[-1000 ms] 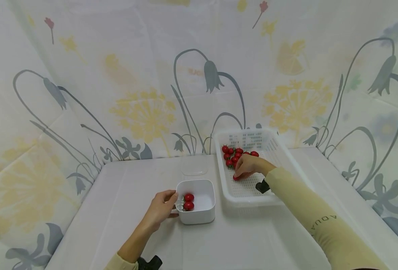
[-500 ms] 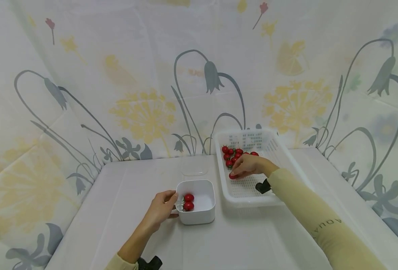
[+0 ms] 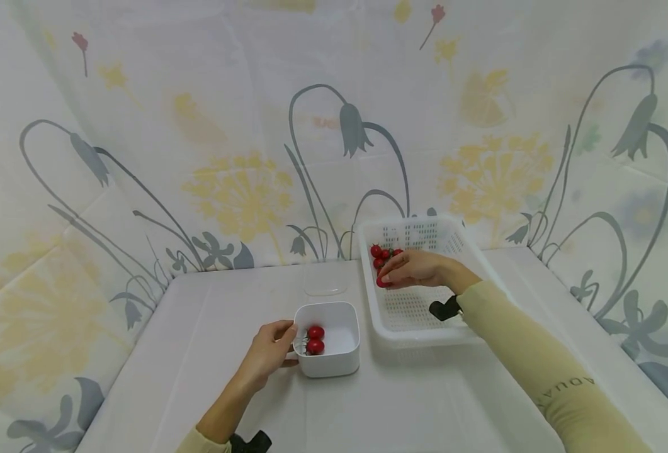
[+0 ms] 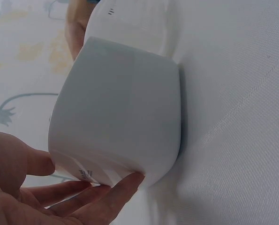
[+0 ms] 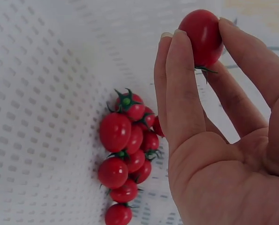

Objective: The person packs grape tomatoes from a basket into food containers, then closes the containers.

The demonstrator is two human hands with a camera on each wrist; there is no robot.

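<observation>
My right hand (image 3: 418, 269) pinches a red cherry tomato (image 5: 202, 35) between thumb and fingertips, its green stem end downward in the right wrist view. The hand is over the white perforated basket (image 3: 410, 338), where several more cherry tomatoes (image 5: 115, 132) lie clustered by the wall, partly hidden by the hand in the head view. With my left hand (image 3: 266, 349) I hold the side of a small white square container (image 3: 334, 367), thumb at its rim and fingers against the outer wall. Two tomatoes (image 3: 315, 346) lie inside it, near its left wall.
Behind the small container, a transparent flat piece (image 3: 325, 287) lies on the white table (image 3: 220, 314). A flower-patterned sheet (image 3: 232, 113) rises behind and at both sides. The basket stands close to it, right of the container.
My right hand has lifted from the basket's floor with the tomato and moved slightly left, toward the basket's left wall. The left hand and the small container have stayed in place.
</observation>
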